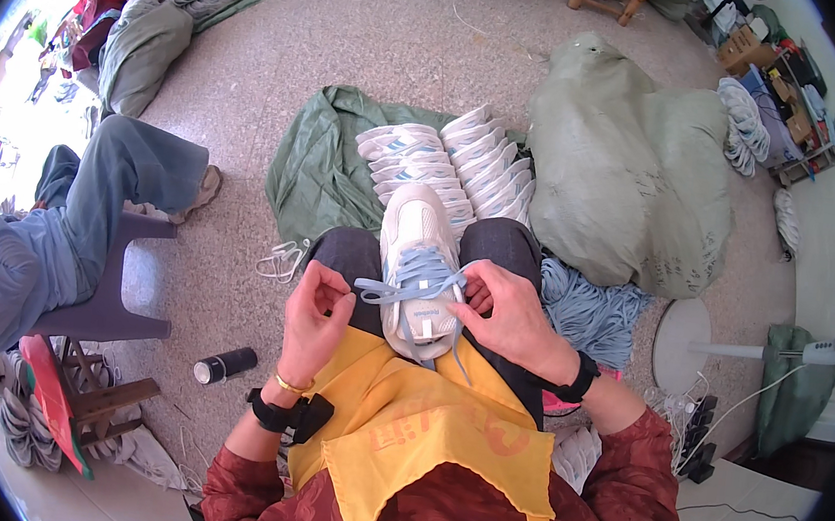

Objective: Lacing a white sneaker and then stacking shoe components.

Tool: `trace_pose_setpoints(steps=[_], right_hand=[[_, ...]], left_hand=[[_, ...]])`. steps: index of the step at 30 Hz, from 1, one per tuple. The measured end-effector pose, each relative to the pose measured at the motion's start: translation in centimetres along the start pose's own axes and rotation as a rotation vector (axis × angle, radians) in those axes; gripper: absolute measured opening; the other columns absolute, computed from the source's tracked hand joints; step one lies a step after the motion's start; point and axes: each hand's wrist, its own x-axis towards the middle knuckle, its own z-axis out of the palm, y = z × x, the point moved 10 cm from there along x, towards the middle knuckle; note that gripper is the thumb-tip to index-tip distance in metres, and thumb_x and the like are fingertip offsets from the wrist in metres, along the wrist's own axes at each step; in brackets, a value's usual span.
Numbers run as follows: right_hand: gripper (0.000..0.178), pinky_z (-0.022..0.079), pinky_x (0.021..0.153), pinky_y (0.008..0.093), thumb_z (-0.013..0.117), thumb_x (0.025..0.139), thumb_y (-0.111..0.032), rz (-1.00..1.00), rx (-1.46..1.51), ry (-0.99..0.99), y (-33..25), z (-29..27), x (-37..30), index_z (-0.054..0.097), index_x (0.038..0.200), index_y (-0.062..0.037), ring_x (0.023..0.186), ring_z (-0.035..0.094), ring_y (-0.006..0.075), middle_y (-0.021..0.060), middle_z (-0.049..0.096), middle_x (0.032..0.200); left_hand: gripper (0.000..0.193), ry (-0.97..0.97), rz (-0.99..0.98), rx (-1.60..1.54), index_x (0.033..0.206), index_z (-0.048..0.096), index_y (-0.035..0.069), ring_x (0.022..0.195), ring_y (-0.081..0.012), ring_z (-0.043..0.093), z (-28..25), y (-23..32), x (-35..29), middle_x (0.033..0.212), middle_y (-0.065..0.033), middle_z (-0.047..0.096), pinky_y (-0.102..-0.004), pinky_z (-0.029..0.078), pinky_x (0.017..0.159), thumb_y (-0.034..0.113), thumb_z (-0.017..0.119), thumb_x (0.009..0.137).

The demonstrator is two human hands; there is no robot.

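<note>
A white sneaker (418,232) with light blue laces (418,273) rests on my lap, toe pointing away from me. My left hand (317,313) pinches one end of the lace at the shoe's left side. Against the shoe's right side, my right hand (505,312) grips the other lace end near the eyelets. Both wrists wear black bands. A yellow apron (422,427) covers my lap below the shoe.
Rows of white sneakers (457,159) lie on a green sack (320,176) ahead. A large stuffed grey-green bag (627,170) sits to the right, with a heap of blue laces (588,312) beside it. A seated person (59,226) is at left. A black cylinder (223,364) lies on the floor.
</note>
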Motion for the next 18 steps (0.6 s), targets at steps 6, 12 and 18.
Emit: trace_pose_setpoints(steps=[6, 12, 18], right_hand=[[0.023, 0.056, 0.066, 0.0406, 0.070, 0.085, -0.007, 0.001, -0.118, 0.042, -0.3, 0.6, 0.0, 0.058, 0.100, 0.0027, 0.073, 0.069, 0.0329, 0.0194, 0.066, 0.083], [0.019, 0.056, 0.061, 0.0362, 0.070, 0.081, -0.004, -0.028, -0.140, 0.110, -1.7, -0.4, 1.8, 0.062, 0.096, 0.0033, 0.065, 0.071, 0.0279, 0.0165, 0.068, 0.074], [0.022, 0.057, 0.060, 0.0348, 0.072, 0.081, -0.006, 0.017, -0.032, 0.067, -2.4, 0.3, 2.7, 0.064, 0.099, 0.0042, 0.065, 0.072, 0.0227, 0.0150, 0.070, 0.072]], left_hand=[[0.018, -0.356, 0.366, 0.317, 0.092, 0.059, 0.002, 0.083, -0.0199, 0.065, 5.4, 5.8, -4.2, 0.087, -0.0056, 0.064, -0.0317, 0.053, 0.074, -0.003, 0.073, 0.084], [0.039, -0.443, 0.475, 0.506, 0.105, 0.058, 0.004, 0.094, -0.0365, 0.062, 8.3, 6.9, -6.3, 0.100, -0.0143, 0.064, -0.0429, 0.050, 0.083, 0.010, 0.083, 0.075], [0.038, -0.313, 0.509, 0.680, 0.102, 0.056, 0.003, 0.092, -0.0369, 0.057, 8.4, 7.4, -6.4, 0.097, -0.0145, 0.059, -0.0466, 0.048, 0.077, 0.008, 0.082, 0.074]])
